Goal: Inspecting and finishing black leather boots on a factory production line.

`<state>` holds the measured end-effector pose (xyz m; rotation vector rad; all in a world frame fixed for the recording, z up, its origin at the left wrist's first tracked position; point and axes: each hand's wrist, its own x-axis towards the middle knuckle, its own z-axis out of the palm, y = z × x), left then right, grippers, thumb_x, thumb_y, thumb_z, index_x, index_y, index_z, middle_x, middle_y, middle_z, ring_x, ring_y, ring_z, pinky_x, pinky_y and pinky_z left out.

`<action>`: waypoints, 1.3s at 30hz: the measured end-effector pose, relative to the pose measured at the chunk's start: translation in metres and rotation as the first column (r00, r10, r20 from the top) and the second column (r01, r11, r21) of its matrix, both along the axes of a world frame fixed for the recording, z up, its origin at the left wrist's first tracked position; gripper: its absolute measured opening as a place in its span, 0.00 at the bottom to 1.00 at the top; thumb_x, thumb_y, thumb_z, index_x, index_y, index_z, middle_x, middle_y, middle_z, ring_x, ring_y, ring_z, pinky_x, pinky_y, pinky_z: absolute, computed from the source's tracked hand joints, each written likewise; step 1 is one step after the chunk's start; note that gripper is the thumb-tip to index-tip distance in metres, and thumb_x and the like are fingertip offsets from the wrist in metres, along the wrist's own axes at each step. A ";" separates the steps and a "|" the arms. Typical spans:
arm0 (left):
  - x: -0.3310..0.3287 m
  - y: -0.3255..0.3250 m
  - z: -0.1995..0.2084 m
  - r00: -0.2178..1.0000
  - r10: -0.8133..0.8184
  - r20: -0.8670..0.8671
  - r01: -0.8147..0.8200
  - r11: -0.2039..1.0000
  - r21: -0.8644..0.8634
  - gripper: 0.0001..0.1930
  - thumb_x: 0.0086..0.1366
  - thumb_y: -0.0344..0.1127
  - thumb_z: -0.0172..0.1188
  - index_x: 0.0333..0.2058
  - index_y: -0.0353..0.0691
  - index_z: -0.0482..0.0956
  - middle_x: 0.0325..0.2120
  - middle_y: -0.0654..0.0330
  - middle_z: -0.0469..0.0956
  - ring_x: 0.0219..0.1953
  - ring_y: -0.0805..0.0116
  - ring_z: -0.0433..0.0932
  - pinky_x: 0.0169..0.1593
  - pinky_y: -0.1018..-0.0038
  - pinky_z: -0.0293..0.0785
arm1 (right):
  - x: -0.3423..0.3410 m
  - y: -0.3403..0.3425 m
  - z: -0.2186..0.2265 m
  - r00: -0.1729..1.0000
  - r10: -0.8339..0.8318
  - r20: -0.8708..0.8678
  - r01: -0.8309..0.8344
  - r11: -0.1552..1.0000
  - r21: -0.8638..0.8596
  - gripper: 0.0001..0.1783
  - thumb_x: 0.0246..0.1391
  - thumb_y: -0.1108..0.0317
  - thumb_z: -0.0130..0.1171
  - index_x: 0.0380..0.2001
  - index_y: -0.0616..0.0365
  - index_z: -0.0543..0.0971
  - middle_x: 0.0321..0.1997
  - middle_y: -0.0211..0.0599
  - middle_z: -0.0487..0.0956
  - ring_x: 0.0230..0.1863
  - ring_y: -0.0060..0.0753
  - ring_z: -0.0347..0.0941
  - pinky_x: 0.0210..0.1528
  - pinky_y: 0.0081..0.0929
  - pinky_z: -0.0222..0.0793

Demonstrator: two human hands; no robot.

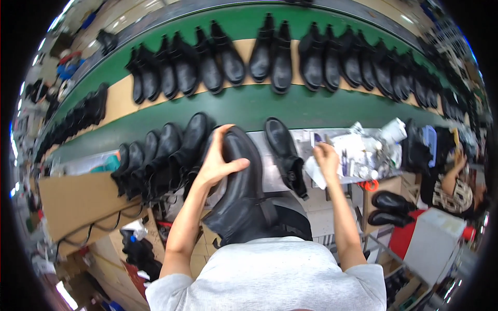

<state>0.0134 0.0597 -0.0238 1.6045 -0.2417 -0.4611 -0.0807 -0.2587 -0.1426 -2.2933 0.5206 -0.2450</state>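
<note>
My left hand (218, 163) is closed around the front of a black ankle boot (243, 181), thumb across its upper and fingers over the far side. The boot's toe points away from me and its shaft lies over my lap. To its right, a second black boot (281, 139) lies on the bench with its toe away from me. My right hand (327, 158) is pinched above the right part of the bench, beside a white sheet or cloth (314, 171) and a small dark-blue-tipped item (317, 138). What its fingers grip is too small to tell.
Several black boots (168, 147) crowd the bench on the left. Beyond, rows of boots stand on cardboard along a green conveyor belt (233, 109). White crumpled wrap and small bottles (365, 155) clutter the right side, near an orange ring (370, 185). Another person (454, 189) sits far right.
</note>
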 end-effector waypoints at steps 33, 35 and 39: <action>-0.002 -0.053 0.009 0.973 0.106 0.205 -0.140 0.978 0.158 0.21 0.70 0.46 0.33 0.47 0.33 0.65 0.39 0.60 0.68 0.45 0.72 0.64 0.53 0.79 0.56 | -0.088 -0.037 0.023 0.669 -0.742 0.042 -0.006 0.051 0.999 0.05 0.51 0.79 0.50 0.30 0.57 0.74 0.44 0.37 0.74 0.46 0.33 0.71 0.47 0.28 0.71; 0.000 -0.055 0.009 0.977 0.075 0.202 -0.112 0.978 0.178 0.23 0.70 0.47 0.32 0.48 0.32 0.64 0.40 0.59 0.67 0.47 0.71 0.64 0.55 0.78 0.54 | -0.085 -0.035 0.034 0.716 -0.699 0.000 -0.204 -0.209 0.956 0.04 0.54 0.74 0.50 0.33 0.53 0.72 0.50 0.41 0.73 0.51 0.39 0.70 0.49 0.36 0.71; -0.001 -0.058 0.017 0.998 -0.024 0.059 0.018 0.994 0.111 0.23 0.66 0.45 0.45 0.53 0.35 0.59 0.43 0.59 0.64 0.50 0.69 0.62 0.57 0.76 0.53 | -0.097 -0.041 0.019 0.776 -0.628 0.065 -0.185 -0.128 0.974 0.06 0.53 0.69 0.51 0.35 0.53 0.72 0.51 0.38 0.73 0.52 0.37 0.69 0.50 0.36 0.70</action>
